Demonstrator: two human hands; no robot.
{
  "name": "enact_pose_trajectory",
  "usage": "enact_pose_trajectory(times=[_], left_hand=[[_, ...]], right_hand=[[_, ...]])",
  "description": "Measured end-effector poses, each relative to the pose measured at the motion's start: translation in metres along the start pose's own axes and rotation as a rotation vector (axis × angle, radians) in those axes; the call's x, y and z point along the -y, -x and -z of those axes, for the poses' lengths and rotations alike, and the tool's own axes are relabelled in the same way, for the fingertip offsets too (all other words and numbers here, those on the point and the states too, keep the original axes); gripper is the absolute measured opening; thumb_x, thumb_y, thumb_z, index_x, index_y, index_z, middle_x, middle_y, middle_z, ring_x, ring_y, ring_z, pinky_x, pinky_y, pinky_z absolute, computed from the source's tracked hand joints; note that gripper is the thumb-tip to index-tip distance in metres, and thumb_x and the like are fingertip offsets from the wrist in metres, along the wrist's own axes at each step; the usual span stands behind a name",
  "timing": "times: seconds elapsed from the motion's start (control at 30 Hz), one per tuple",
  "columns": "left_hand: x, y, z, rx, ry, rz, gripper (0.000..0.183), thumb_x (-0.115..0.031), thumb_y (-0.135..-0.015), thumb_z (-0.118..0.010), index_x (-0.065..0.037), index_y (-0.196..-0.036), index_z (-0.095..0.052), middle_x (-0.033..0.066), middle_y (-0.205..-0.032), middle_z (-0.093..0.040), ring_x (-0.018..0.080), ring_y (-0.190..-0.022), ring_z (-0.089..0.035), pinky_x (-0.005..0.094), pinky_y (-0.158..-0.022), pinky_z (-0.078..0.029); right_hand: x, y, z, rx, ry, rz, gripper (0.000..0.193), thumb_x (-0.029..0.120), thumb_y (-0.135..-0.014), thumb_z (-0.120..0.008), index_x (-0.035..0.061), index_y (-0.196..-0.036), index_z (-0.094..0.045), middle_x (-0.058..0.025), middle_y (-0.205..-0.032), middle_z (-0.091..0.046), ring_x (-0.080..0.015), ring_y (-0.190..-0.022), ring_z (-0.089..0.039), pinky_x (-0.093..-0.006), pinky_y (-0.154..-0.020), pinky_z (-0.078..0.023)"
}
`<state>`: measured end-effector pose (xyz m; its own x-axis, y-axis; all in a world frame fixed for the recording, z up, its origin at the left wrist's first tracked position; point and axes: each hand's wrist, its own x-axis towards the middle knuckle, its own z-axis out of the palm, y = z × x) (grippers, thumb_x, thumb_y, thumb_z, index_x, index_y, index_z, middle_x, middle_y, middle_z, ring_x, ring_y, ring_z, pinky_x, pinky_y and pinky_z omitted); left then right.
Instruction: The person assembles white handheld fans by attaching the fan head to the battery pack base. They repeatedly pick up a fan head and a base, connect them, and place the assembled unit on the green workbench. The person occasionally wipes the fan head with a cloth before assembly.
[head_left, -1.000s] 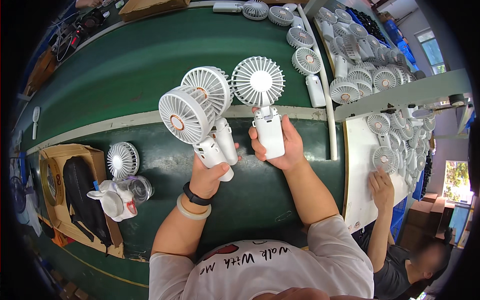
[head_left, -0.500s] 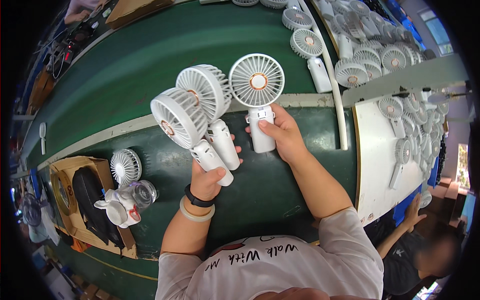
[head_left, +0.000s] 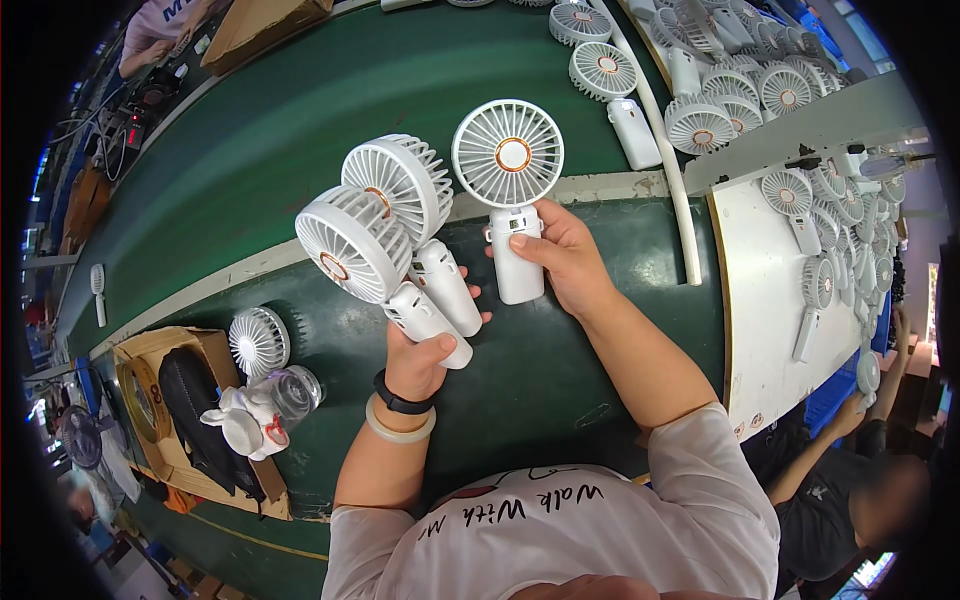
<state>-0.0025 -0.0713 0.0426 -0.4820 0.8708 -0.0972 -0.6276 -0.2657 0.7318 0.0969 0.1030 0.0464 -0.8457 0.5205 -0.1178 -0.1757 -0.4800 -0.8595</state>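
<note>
My left hand [head_left: 418, 362] is closed around the handles of two white handheld fans, which lean to the left. The nearer fan [head_left: 345, 245] overlaps the one behind it, a second fan [head_left: 400, 190] with the same copper-coloured ring at its hub. In my right hand [head_left: 570, 255] a third handheld fan [head_left: 508, 155] stands upright, its round grille toward me. My right thumb presses on the front of its handle, just below a small dark display. All three fans are above the green work surface [head_left: 560, 400].
A cardboard box [head_left: 210, 350] with a black pouch and tape roll stands at left, beside a clear bottle [head_left: 295, 390] and a white fan head [head_left: 258, 340]. Many fans [head_left: 785, 90] are heaped at right, near a white pole [head_left: 680, 190]. Co-workers sit far left and lower right.
The display on the right-hand fan has changed from showing light marks to a small dark panel. My hands hold the same fans; the view has shifted slightly. The co-worker's arms at right have moved.
</note>
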Motion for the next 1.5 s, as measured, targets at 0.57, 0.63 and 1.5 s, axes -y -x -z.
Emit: enact_pose_trajectory(times=[0.57,0.63,1.5], left_hand=[[0.001,-0.002,-0.009,0.045,0.059,0.003,0.087,-0.009,-0.063,-0.074,-0.008,-0.136,-0.028,0.0189,-0.135,-0.037,0.0327,-0.119,-0.045,0.0505,-0.087,-0.050],[-0.003,-0.001,-0.005,0.127,0.176,0.071,0.088,-0.011,-0.062,-0.074,-0.007,-0.137,-0.028,0.0229,-0.133,-0.037,0.0347,-0.117,-0.047,0.0501,-0.088,-0.049],[-0.002,-0.002,0.017,0.256,0.544,0.169,0.076,-0.025,-0.064,-0.065,-0.008,-0.132,-0.036,0.0176,-0.126,-0.045,0.0331,-0.114,-0.047,0.0471,-0.078,-0.050]], right_hand=[[-0.010,-0.001,0.002,0.007,0.182,0.080,0.058,0.011,-0.080,-0.066,0.0024,-0.130,-0.037,-0.0109,-0.113,-0.056,-0.0176,-0.099,-0.057,-0.0328,-0.085,-0.047],[-0.017,0.003,-0.012,0.143,0.453,0.310,0.070,0.013,-0.075,-0.071,0.0028,-0.134,-0.034,-0.0107,-0.114,-0.053,-0.0157,-0.098,-0.055,-0.0320,-0.082,-0.048],[-0.008,0.018,-0.026,0.031,0.873,0.752,0.027,0.011,-0.070,-0.072,0.0064,-0.096,-0.064,-0.0077,-0.089,-0.059,-0.0219,-0.074,-0.060,-0.0302,-0.063,-0.050]])
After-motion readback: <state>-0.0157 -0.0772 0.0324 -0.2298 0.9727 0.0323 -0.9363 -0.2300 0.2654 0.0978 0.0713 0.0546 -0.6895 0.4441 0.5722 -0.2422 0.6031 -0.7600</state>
